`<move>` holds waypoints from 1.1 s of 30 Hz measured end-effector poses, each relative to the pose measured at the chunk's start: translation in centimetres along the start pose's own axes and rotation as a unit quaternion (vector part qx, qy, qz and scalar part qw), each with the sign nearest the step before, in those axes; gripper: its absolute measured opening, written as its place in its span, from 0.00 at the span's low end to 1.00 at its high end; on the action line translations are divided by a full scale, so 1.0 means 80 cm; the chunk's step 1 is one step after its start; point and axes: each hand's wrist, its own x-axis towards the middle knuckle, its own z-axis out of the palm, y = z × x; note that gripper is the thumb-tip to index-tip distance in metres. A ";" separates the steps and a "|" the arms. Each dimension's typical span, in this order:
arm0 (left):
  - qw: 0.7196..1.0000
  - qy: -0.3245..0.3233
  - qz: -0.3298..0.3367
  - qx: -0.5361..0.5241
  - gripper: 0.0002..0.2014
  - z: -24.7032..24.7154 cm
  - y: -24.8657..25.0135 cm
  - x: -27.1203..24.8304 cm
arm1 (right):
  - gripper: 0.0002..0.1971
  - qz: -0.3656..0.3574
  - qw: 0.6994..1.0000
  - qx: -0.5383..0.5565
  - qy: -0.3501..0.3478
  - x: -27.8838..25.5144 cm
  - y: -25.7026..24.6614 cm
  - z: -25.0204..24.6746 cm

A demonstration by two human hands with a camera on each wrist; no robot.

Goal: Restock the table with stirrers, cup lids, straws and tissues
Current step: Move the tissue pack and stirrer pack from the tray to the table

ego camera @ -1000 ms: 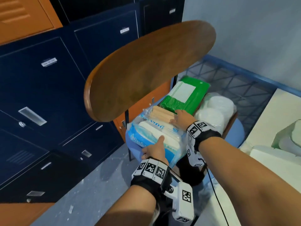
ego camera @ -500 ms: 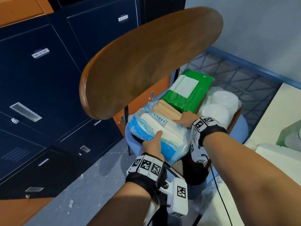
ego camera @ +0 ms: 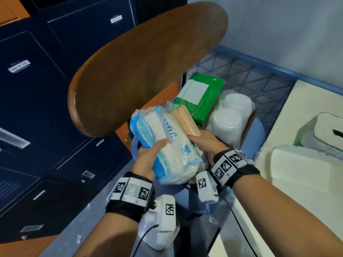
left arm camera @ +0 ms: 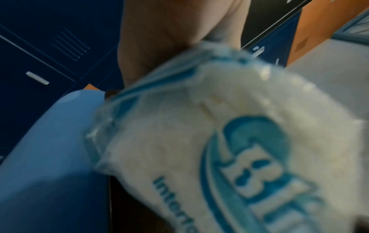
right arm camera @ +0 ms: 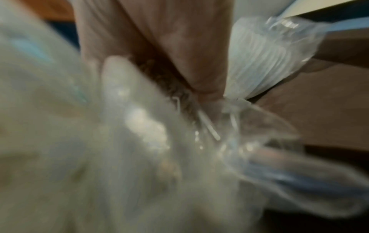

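Observation:
A blue-and-white tissue pack (ego camera: 167, 145) in clear plastic is lifted off the chair seat, held between both hands. My left hand (ego camera: 148, 156) grips its left side, thumb on top. My right hand (ego camera: 202, 143) grips the right side together with a bundle of wooden stirrers (ego camera: 185, 121) that lies against the pack. The left wrist view shows the pack's printed wrap (left arm camera: 239, 149) close up. Bagged white cup lids (ego camera: 230, 115) and a green packet (ego camera: 200, 97) stay on the seat. The right wrist view is blurred, with the bagged lids (right arm camera: 265, 59) behind my fingers.
A wooden chair back (ego camera: 144, 64) stands close above and left of the goods. Dark blue lockers (ego camera: 46, 89) fill the left side. A cream table (ego camera: 306, 182) with a white tissue box (ego camera: 323, 132) lies to the right. The blue seat edge (left arm camera: 49, 149) is below the pack.
The tissue pack and stirrer bundle have come up off the seat and toward me, tilted on end. Both hands moved with them and now grip the pack from its two sides.

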 end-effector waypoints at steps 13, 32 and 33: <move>0.957 -0.264 -0.055 0.108 0.12 0.098 -0.056 -0.097 | 0.25 -0.048 0.954 0.295 -0.022 -0.230 0.077 -0.144; 0.852 -0.367 -0.123 0.354 0.28 0.190 -0.276 -0.218 | 0.36 0.045 0.938 0.284 0.195 -0.414 0.348 -0.253; 0.845 -0.371 -0.121 0.367 0.29 0.191 -0.280 -0.221 | 0.34 0.048 0.935 0.294 0.194 -0.410 0.352 -0.254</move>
